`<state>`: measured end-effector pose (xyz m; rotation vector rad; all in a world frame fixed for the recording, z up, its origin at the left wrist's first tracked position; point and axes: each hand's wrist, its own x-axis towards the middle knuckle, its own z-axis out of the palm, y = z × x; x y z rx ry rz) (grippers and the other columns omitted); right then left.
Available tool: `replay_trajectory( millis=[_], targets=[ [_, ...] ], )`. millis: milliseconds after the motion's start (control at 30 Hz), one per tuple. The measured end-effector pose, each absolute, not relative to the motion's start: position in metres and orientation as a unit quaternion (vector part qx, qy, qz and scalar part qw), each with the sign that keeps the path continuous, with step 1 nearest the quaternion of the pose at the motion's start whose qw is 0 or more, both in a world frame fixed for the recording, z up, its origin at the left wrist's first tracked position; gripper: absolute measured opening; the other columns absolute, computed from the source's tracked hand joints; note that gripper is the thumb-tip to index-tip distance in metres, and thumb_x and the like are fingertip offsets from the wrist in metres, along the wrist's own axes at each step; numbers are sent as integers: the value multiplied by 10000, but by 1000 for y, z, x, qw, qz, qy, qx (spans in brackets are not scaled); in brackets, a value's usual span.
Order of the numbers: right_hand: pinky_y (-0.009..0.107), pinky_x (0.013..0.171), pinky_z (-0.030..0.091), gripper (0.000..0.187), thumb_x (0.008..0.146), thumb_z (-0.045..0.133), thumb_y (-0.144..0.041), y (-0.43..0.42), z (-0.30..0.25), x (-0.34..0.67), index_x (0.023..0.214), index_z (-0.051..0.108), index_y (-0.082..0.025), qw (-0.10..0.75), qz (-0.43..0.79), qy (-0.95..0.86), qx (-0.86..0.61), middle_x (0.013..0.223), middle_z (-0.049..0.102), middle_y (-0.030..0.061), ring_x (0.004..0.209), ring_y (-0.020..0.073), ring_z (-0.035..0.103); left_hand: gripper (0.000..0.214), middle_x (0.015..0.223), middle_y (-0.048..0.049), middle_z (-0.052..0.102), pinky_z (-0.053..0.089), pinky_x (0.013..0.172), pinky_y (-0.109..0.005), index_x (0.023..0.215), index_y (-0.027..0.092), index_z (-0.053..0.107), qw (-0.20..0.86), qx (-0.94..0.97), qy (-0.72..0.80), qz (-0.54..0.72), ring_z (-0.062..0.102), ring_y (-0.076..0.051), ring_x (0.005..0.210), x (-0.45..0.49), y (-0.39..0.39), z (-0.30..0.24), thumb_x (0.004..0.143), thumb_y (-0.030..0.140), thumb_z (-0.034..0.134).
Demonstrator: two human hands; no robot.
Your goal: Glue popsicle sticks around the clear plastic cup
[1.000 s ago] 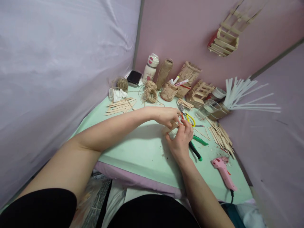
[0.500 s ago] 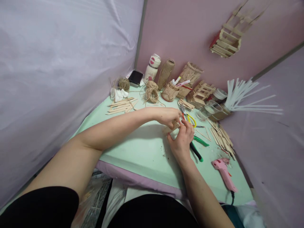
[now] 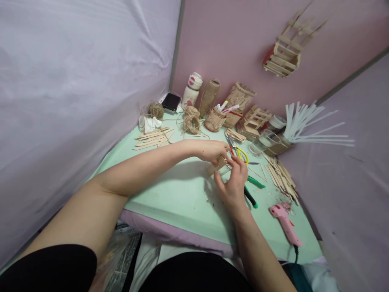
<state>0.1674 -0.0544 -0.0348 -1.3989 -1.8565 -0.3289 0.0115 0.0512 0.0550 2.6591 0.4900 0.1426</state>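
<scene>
A small flat piece made of pale wooden craft sticks (image 3: 216, 166) is between my hands, just above the mint-green tabletop. My left hand (image 3: 212, 152) reaches across from the left, its fingers closed on the piece's upper side. From below, my right hand (image 3: 233, 178) curls around the near and right side, thumb at the lower edge and fingertips close to the left ones. My fingers hide much of the piece. Right beside my hands lie yellow-and-red-handled scissors (image 3: 242, 155) and a pair of pliers with green and black handles (image 3: 255, 182).
A pink glue gun (image 3: 287, 225) lies at right, below loose craft sticks (image 3: 281, 176). Along the back stand twine (image 3: 191, 120), a white bottle (image 3: 191, 90), a stick-covered pen cup (image 3: 215, 118) and white glue sticks (image 3: 300, 125). More sticks (image 3: 153, 138) lie at left.
The view has shifted slightly. The fingers have moved a little on the wooden piece, and more of its face shows between the hands. Both hands stay at the same spot.
</scene>
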Motion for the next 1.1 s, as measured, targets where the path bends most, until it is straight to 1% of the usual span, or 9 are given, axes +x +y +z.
replay_trajectory(
  millis=[133,267,367,433,600,900,1000,1067,1100],
  targets=[
    [520,1008,394,251,831,604,-291,-58,-27,168,1049,523,-196,424,-123,-720,-535,1250,530,153,1216,292,495,185,1300,-110,549,421,978,-317,899,151,731,211,961,174,50,558,-247,1138,12,49,56,744,122,634],
    [504,987,405,145,858,598,-279,-60,-14,169,977,563,-204,463,-144,-703,-520,1149,597,115,1142,272,548,178,1309,-109,555,420,981,-324,884,155,726,207,959,183,57,548,-259,1158,13,47,57,725,118,653],
    [471,955,418,64,879,601,-261,-58,-7,169,904,591,-203,465,-159,-698,-520,1058,645,90,1063,250,586,150,1281,-115,583,434,956,-324,836,144,728,213,957,187,64,565,-263,1120,13,46,58,709,105,660],
    [460,943,422,50,881,611,-251,-56,-5,169,879,603,-202,458,-160,-705,-517,1018,669,79,1031,242,598,129,1251,-126,598,439,936,-314,821,130,727,211,957,187,60,577,-260,1092,13,46,59,714,107,657],
    [452,938,422,64,884,617,-255,-53,-8,168,851,610,-201,451,-163,-708,-519,1011,691,72,1030,236,591,166,1247,-126,588,433,945,-312,885,137,723,189,964,180,48,557,-262,1135,14,46,59,735,116,655],
    [454,939,417,96,886,603,-275,-50,-11,167,821,584,-207,463,-155,-699,-522,1021,689,69,1011,234,597,139,1194,-90,620,452,890,-298,822,163,732,199,962,175,62,587,-233,1024,13,44,61,722,112,650],
    [451,941,416,71,884,596,-265,-52,-11,167,841,586,-210,463,-149,-702,-521,1029,689,67,1021,234,590,132,1181,-97,624,448,906,-296,814,154,730,207,961,173,68,581,-244,1057,13,45,59,710,110,662],
    [456,951,412,45,875,593,-257,-54,-12,169,881,590,-212,464,-142,-703,-519,1034,686,67,1034,237,587,161,1203,-103,616,436,939,-312,843,154,729,210,959,174,71,561,-261,1115,13,46,59,700,106,671],
    [463,959,408,65,863,598,-257,-55,-12,170,910,590,-212,464,-140,-704,-519,1044,680,71,1045,242,583,181,1229,-107,604,428,958,-323,867,155,726,211,959,176,69,550,-267,1144,13,46,58,699,107,674]
  ],
)
